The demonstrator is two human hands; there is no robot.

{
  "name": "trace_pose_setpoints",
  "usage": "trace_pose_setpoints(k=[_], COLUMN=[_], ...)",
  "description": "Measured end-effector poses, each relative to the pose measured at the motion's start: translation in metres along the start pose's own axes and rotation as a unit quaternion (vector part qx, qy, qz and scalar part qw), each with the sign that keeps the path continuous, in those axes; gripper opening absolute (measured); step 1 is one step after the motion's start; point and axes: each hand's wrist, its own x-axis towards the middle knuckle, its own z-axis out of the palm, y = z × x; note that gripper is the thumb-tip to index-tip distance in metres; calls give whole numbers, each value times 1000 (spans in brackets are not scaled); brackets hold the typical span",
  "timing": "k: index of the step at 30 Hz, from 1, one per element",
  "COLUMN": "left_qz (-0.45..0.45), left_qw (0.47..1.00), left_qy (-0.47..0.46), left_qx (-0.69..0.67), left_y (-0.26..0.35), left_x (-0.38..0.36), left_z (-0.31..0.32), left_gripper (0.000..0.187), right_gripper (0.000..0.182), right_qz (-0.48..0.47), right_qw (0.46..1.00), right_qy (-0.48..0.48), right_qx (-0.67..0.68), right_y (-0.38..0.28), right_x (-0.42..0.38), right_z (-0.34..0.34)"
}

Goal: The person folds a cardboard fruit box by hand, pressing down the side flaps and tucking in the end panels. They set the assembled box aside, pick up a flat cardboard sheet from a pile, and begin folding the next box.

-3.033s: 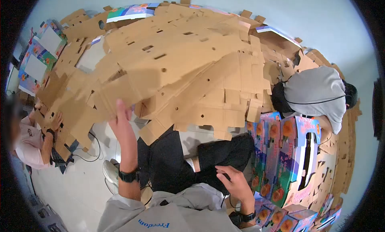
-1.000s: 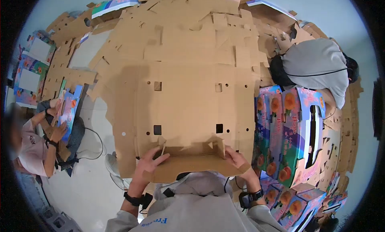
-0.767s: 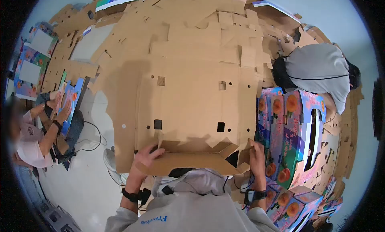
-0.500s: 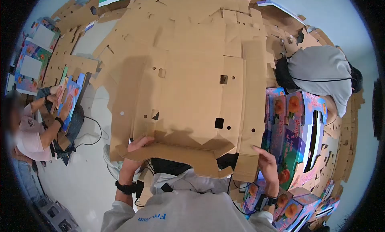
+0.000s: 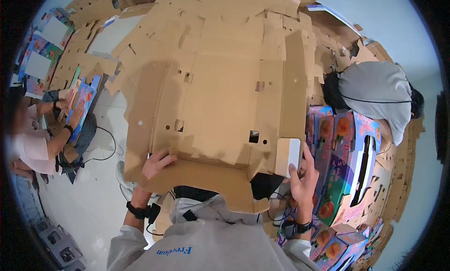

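Pale floor leftward; cardboard sheet part-folded before the grey shirt.
Its corner flap has just swung up, white face showing, so that corner is partly formed; my right hand pinches it, my left hand curls over the front flap. I read “Freedom” on that shirt, nothing certain on the printed boxes.

Cardboard box blank, one: plain brown inner face up, pierced by square and round holes. Partly folded; near flap stands raised, right corner flap bends over, showing white. Lies centre of view.
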Motion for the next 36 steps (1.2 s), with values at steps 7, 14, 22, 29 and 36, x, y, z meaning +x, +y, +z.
trace_pose_setpoints(k=[7, 14, 22, 29, 36], left_qz=[106, -13, -54, -30, -182], left_qw=[994, 997, 997, 993, 941], left_qy=[-25, -77, 10, -85, 222], left_qx=[17, -12, 61, 76, 179], left_y=[24, 53, 24, 47, 13], left_x=[14, 12, -25, 8, -19], left_z=[12, -6, 20, 27, 1], left_gripper=[32, 57, 72, 80, 23], right_gripper=[14, 29, 103, 81, 76], right_qz=[-47, -89, 19, 229, 205], right_qw=[923, 925, 999, 911, 907], right_qy=[-382, -369, 28, -161, -199], right_qx=[-2, -22, 22, 303, 308], right_y=[-60, 7, 59, 97, 95], right_x=[22, 19, -12, -19, -12], right_z=[10, 70, 79, 94, 81])
